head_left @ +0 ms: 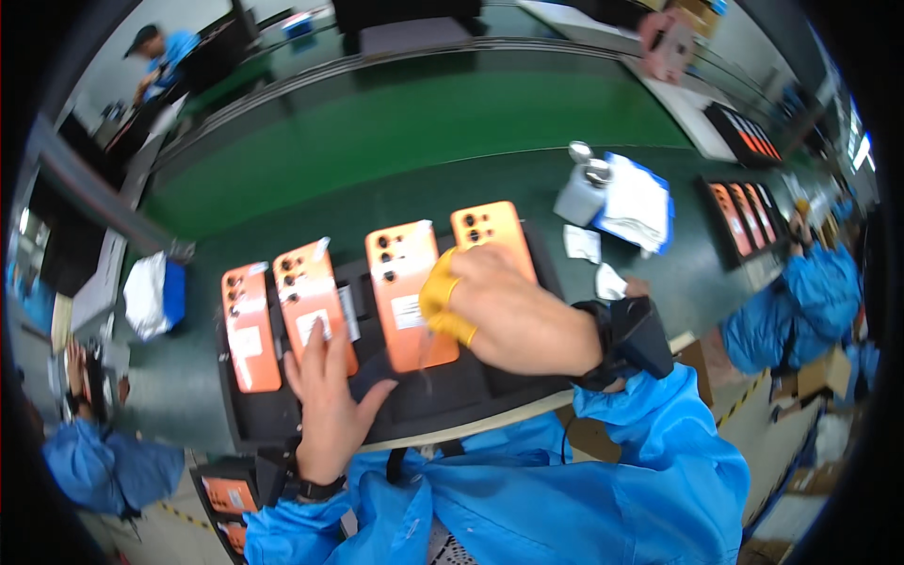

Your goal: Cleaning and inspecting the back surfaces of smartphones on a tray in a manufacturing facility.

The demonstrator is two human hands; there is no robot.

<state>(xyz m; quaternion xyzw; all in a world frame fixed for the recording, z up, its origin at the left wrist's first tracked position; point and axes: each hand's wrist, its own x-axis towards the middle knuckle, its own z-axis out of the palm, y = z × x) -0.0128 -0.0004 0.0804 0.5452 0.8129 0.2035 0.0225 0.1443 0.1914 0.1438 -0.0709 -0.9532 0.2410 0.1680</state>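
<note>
Several orange smartphones lie back up in a row on a black tray [395, 414], their camera lenses toward the far side. White labels show on some of them. My left hand [331, 400] is open, its fingers spread over the lower part of the second phone [303, 273] from the left. My right hand [518, 315] wears yellow finger covers and is bent over the right edge of the third phone [395, 259], fingers curled together. What they grip, if anything, I cannot make out. My right hand partly hides the rightmost phone [499, 224]. The leftmost phone [247, 306] lies untouched.
A white pump bottle [581, 193] stands beyond the tray, beside white wipes [633, 202] on a blue packet. Another wipe pack [155, 297] lies at left. A green conveyor belt [424, 118] runs behind. Co-workers in blue sit at both sides, with a phone tray [744, 221] at right.
</note>
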